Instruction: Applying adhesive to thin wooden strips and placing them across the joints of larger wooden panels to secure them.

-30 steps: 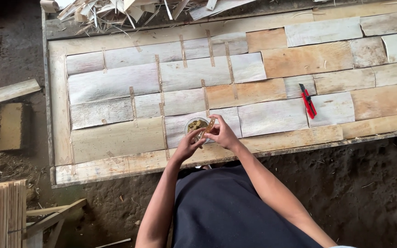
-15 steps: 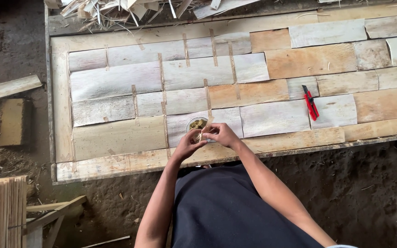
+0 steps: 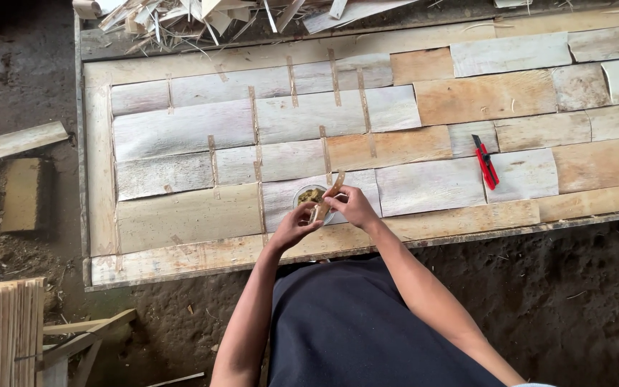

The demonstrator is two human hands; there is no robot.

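Note:
Both my hands meet over the near edge of a wide board (image 3: 180, 215) covered with flat pale and tan wood pieces joined by thin strips. My left hand (image 3: 294, 226) and my right hand (image 3: 353, 206) together pinch a narrow tan strip (image 3: 326, 198), held tilted. Right under the strip sits a small round dish (image 3: 310, 196) with yellowish-green contents. A red utility knife (image 3: 486, 162) lies on the board to the right, apart from my hands.
Wood offcuts and shavings (image 3: 216, 14) pile at the board's far edge. On the dirt floor to the left lie a plank (image 3: 12, 142) and a block (image 3: 23, 195). A bundle of thin slats (image 3: 1, 330) stands at lower left.
My hands stay in the same spot over the dish. The strip between my fingers now shows more clearly, tilted upward.

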